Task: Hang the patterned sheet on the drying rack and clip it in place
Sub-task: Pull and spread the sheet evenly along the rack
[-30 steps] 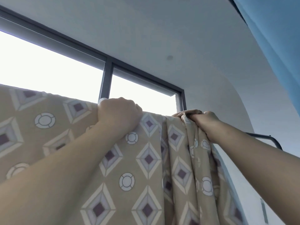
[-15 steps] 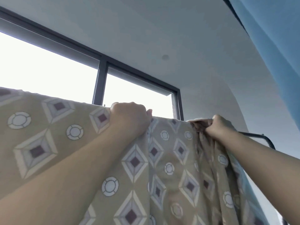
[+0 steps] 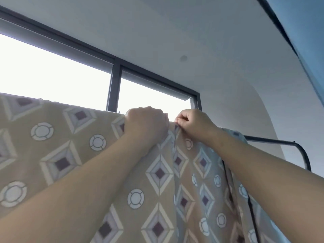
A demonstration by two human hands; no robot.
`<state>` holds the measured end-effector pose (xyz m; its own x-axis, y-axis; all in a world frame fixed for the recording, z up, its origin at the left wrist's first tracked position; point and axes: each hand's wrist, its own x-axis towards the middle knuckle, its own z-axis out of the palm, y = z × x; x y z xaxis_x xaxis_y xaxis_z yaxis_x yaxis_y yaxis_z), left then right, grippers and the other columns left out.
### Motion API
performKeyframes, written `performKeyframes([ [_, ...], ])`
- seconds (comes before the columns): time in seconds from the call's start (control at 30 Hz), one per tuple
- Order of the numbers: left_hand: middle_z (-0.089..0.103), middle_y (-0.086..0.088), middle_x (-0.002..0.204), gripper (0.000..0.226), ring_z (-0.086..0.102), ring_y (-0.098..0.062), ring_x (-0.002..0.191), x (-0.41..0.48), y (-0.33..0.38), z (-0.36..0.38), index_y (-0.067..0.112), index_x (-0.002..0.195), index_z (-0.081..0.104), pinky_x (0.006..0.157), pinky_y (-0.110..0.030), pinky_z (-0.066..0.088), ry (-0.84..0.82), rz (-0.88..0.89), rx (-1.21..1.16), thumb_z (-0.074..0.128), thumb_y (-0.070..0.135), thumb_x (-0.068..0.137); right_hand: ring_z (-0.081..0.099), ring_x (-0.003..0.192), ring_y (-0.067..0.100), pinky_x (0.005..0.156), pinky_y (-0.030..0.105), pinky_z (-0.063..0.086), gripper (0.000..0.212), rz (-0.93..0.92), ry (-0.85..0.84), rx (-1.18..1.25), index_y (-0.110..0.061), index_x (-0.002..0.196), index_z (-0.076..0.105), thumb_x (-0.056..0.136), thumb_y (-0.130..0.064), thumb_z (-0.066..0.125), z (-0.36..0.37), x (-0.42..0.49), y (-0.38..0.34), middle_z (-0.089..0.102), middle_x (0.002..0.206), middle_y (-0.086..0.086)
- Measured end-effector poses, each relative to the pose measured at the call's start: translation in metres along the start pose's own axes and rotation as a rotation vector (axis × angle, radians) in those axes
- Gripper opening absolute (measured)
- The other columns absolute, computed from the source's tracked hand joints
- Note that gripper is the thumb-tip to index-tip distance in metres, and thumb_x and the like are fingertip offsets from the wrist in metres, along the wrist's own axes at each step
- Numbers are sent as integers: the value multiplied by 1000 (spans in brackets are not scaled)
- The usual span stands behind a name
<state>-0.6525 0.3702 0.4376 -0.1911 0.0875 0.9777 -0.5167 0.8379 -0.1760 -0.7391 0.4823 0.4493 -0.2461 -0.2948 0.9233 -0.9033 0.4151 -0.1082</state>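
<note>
Home laundry spot, dark-framed window (image 3: 115,88), white ceiling (image 3: 175,28), drying rack (image 3: 280,143), patterned sheet (image 3: 70,146)

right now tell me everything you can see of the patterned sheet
The patterned sheet is tan woven-looking cloth printed with white-edged diamonds with dark purple centres and white rings. It hangs draped over the top of the drying rack, flat on the left and gathered into vertical folds on the right. The left hand grips its top edge in a fist; the right hand pinches the edge just beside it. No clip shows on it.
</note>
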Motion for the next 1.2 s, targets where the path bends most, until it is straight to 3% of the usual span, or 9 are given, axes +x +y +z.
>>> performKeyframes([
  [0.23,42,2,54,54,35,-13,46,-4,-27,2,14,57,44,47,-22,21,-26,-36,30,20,36,99,44,115,29,85,37,30,25,442,181,-457,-13,104,61,97,-16,37,-21,-8,54,62,113,11],
  [0.33,40,2,53,54,33,-14,46,-4,-26,3,13,54,40,47,-22,19,-21,-39,29,21,35,100,46,112,26,89,36,32,25,292,196,-378,-19,107,60,98,-24,38,-9,-11,36,64,112,5],
  [0.4,38,1,53,53,32,-14,46,-4,-26,6,13,54,38,48,-22,19,-25,-56,24,21,33,100,53,107,20,92,34,38,26,108,60,-144,-22,111,62,98,-29,42,5,-12,17,65,108,-3],
  [0.53,38,1,53,53,32,-14,46,-6,-28,10,13,53,37,48,-22,19,-18,-56,23,22,33,100,57,88,11,81,28,46,14,34,-6,159,-16,94,67,94,-21,54,13,-9,7,62,83,-13],
  [0.67,38,1,52,55,32,-14,45,-5,-27,11,13,53,37,48,-22,20,-7,-20,5,20,37,100,49,86,13,81,29,34,16,64,71,-118,-14,94,66,94,-22,52,13,2,13,60,88,-5],
  [0.87,36,0,49,59,31,-14,44,-5,-28,8,11,51,36,47,-22,20,23,3,8,18,38,100,43,114,27,94,41,29,21,451,167,-456,-21,93,56,91,-9,39,1,-3,43,59,102,4],
  [0.97,37,0,49,57,32,-15,44,-5,-28,9,11,51,37,47,-22,20,22,-6,23,20,36,100,47,115,24,98,39,32,25,235,127,-289,-20,110,61,97,-18,41,9,1,21,62,114,1],
  [1.03,37,0,49,57,32,-14,44,-6,-31,11,11,51,38,47,-22,20,16,-16,36,21,35,100,55,107,24,94,38,40,28,100,2,-50,-8,106,65,98,-22,42,17,0,6,66,110,3],
  [1.2,37,0,50,56,31,-14,45,-7,-35,11,11,52,38,48,-22,19,3,-12,44,21,35,99,57,85,12,71,21,44,20,114,4,162,-6,97,69,95,-12,51,9,-8,15,63,88,-2],
])
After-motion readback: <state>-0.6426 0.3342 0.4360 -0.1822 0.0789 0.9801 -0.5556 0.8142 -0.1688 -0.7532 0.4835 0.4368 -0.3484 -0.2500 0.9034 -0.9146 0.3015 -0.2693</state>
